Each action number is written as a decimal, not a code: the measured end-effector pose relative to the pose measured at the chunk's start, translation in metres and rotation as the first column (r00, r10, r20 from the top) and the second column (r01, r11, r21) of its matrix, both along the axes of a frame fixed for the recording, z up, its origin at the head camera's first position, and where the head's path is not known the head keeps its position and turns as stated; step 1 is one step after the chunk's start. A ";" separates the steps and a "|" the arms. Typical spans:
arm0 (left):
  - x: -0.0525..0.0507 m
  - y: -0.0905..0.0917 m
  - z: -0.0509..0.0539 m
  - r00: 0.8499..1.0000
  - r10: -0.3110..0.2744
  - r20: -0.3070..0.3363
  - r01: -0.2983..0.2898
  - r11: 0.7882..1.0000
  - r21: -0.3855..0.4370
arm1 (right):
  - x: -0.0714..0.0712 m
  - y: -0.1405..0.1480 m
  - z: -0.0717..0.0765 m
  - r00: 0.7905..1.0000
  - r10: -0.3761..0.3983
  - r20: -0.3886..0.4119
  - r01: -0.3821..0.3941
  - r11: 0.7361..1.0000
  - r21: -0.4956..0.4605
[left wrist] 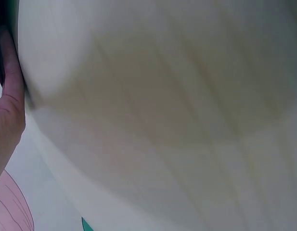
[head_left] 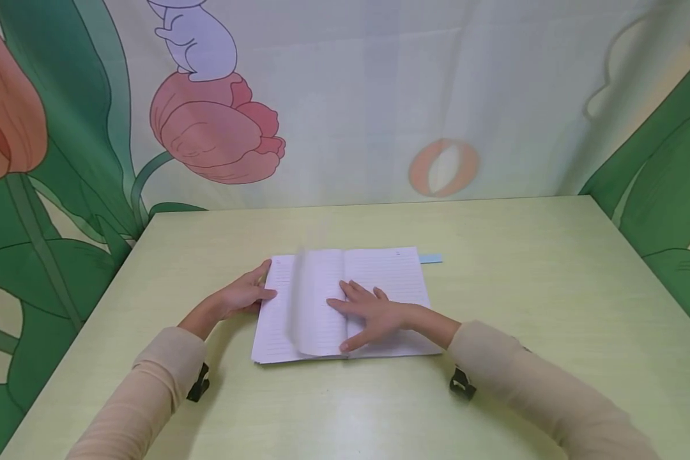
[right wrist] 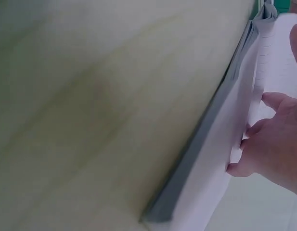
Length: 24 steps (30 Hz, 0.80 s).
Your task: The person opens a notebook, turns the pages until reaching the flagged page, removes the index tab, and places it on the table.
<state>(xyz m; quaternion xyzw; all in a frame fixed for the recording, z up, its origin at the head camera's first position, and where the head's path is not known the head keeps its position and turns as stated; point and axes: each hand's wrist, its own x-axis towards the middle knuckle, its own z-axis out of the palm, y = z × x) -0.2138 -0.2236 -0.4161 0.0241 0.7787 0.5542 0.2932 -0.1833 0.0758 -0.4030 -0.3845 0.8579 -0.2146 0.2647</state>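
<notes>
Both hands are at an open notebook [head_left: 399, 271]: the right hand [head_left: 376, 316] is spread wide, palm down, pinching nothing, while the left hand [head_left: 244, 292] lays its thumb over the left edge. Its other fingers are partly hidden, so whether they grip the edge I cannot tell.

Behind everything hangs a printed cloth [head_left: 374, 108] with flowers and leaves, and in front of it stretches the pale tabletop [head_left: 529, 275]. On this the notebook lies ahead of the person, between the two forearms, its long axis running left to right and its fold running away from the body.

From that fold one blurred page [head_left: 319, 306] leans over the left half. This seems the relation that counts: the page lies between the hands, hinged on its right, with the right fingertips over it near the fold and the left thumb just beside its outer edge. By that measure the right hand is the nearer. Smallest of all, a light blue tab [head_left: 431, 259] sticks out at the upper right.
</notes>
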 end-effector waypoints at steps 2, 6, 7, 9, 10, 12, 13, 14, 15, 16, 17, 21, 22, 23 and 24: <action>0.000 -0.001 0.000 1.000 -0.001 0.000 0.001 1.000 0.000 | 0.001 -0.003 0.002 0.999 0.020 -0.026 -0.019 0.999 0.040; 0.001 0.000 0.003 1.000 0.003 0.006 -0.003 1.000 -0.006 | 0.002 -0.004 0.003 0.999 0.026 -0.042 -0.024 0.998 0.062; 0.001 0.000 0.004 1.000 0.002 0.005 -0.002 1.000 -0.014 | 0.002 -0.004 0.003 0.999 0.029 -0.045 -0.026 0.998 0.061; 0.001 0.001 0.005 1.000 0.004 0.013 -0.004 1.000 -0.012 | 0.002 -0.004 0.002 0.998 0.033 -0.045 -0.030 0.997 0.065; 0.001 0.001 0.006 1.000 0.008 0.016 -0.008 1.000 -0.014 | 0.001 -0.004 0.001 0.998 0.035 -0.044 -0.032 0.997 0.067; 0.001 0.002 0.006 1.000 0.015 0.022 -0.014 0.999 -0.030 | 0.001 -0.003 0.000 0.998 0.038 -0.044 -0.035 0.997 0.066; 0.000 0.002 0.006 1.000 0.019 0.024 -0.018 0.999 -0.034 | 0.001 -0.003 0.000 0.998 0.038 -0.044 -0.035 0.997 0.063; 0.000 0.002 0.005 0.999 0.024 0.030 -0.023 0.999 -0.034 | 0.001 -0.003 0.000 0.998 0.039 -0.044 -0.036 0.997 0.063; 0.000 0.003 0.005 0.999 0.027 0.029 -0.026 0.999 -0.037 | 0.001 -0.003 -0.001 0.998 0.040 -0.046 -0.037 0.997 0.061; 0.000 0.002 0.004 0.999 0.025 0.025 -0.024 0.999 -0.039 | 0.001 -0.002 -0.001 0.998 0.041 -0.048 -0.038 0.998 0.059; 0.000 0.002 0.003 0.999 0.023 0.024 -0.022 0.999 -0.035 | 0.001 -0.002 -0.001 0.998 0.040 -0.048 -0.037 0.998 0.058; 0.000 0.002 0.001 1.000 0.015 0.011 -0.015 1.000 -0.016 | 0.001 0.000 -0.003 0.998 0.043 -0.053 -0.041 0.998 0.044; 0.000 0.002 0.001 1.000 0.015 0.012 -0.015 1.000 -0.013 | 0.001 0.001 -0.002 0.998 0.043 -0.054 -0.041 0.998 0.041; 0.000 0.002 0.001 1.000 0.015 0.013 -0.015 1.000 -0.011 | 0.000 0.002 -0.002 0.998 0.044 -0.056 -0.042 0.998 0.037; 0.000 0.002 0.001 1.000 0.013 0.013 -0.013 1.000 -0.012 | 0.000 0.004 -0.002 0.997 0.043 -0.059 -0.042 0.999 0.031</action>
